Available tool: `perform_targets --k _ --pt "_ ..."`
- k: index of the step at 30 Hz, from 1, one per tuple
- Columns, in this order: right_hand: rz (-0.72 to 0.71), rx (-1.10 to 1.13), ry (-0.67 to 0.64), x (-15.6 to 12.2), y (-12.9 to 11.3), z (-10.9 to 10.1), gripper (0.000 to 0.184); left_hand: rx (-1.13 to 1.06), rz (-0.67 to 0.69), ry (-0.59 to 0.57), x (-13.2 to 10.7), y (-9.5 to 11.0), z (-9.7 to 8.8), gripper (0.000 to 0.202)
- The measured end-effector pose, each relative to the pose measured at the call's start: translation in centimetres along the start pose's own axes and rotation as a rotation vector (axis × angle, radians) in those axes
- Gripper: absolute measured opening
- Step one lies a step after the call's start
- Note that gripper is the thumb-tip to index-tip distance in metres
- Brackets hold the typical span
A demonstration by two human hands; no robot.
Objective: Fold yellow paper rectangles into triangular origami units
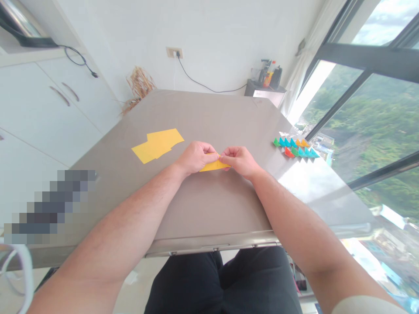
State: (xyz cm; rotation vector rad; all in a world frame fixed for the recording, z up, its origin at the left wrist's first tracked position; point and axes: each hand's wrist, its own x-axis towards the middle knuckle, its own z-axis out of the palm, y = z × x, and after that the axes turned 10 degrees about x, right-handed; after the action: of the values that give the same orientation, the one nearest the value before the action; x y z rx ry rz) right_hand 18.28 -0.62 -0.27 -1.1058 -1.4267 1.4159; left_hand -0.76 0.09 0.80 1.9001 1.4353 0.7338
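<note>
A wide window [376,131] fills the right side, with green hills and rooftops far below it. A grey table [203,205] runs from the near edge out to a white wall. White cabinets [39,109] with bar handles stand to its left. A blurred patch covers part of the table's near left corner.

The person sits at the near edge, dark trousers showing under it, and both bare forearms reach over the top toward the middle.

Loose yellow sheets [157,145] lie flat and overlapping on the table, just left of and beyond the hands. A tuft of dried grass [139,85] rests at the far left corner. Past the far right corner, a small stand [266,89] holds bottles. A cord [203,85] runs along the wall from a socket [174,52] toward that stand.

The left hand [195,157] and right hand [240,160] meet at the table's middle, knuckles up and fingers curled in. Each pinches one end of a paper [214,166], a folded yellow strip held low over the tabletop between them. The left fingertips are clamped on its left end and the right fingertips on its right end, with the thumbs tucked beneath and mostly hidden.

Near the right edge, well apart from the hands, folded pieces [296,148] in green, blue, orange and red sit in two short rows, touching one another.
</note>
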Motion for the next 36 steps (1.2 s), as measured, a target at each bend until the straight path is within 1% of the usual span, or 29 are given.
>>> perform_targets --k 4,9,15,22,26,32,36 --pt "0.016 0.029 -0.031 0.0 0.0 -0.1 0.018 0.024 0.035 -0.002 0.0 0.0 -0.3 0.022" --pt "0.083 -0.034 -0.067 -0.2 -0.3 -0.4 0.024 0.083 0.045 0.012 0.0 -0.1 -0.9 0.021" --pt "0.079 -0.036 -0.113 -0.1 -0.3 -0.5 0.026 0.114 0.045 -0.004 0.0 0.0 -1.2 0.020" --pt "0.077 -0.026 -0.119 -0.1 -0.1 -0.5 0.031 0.110 0.044 -0.020 0.0 0.0 -1.2 0.021" --pt "0.073 -0.037 -0.116 -0.2 -0.2 -0.5 0.029 0.108 0.047 -0.018 -0.1 0.1 -1.2 0.020" --pt "0.067 -0.045 -0.122 -0.2 -0.4 -0.4 0.027 0.098 0.053 0.016 0.1 -0.1 -1.4 0.019" --pt "0.065 -0.085 -0.098 0.0 -0.5 -0.5 0.025 0.084 0.010 0.059 0.2 -0.4 -2.0 0.020"
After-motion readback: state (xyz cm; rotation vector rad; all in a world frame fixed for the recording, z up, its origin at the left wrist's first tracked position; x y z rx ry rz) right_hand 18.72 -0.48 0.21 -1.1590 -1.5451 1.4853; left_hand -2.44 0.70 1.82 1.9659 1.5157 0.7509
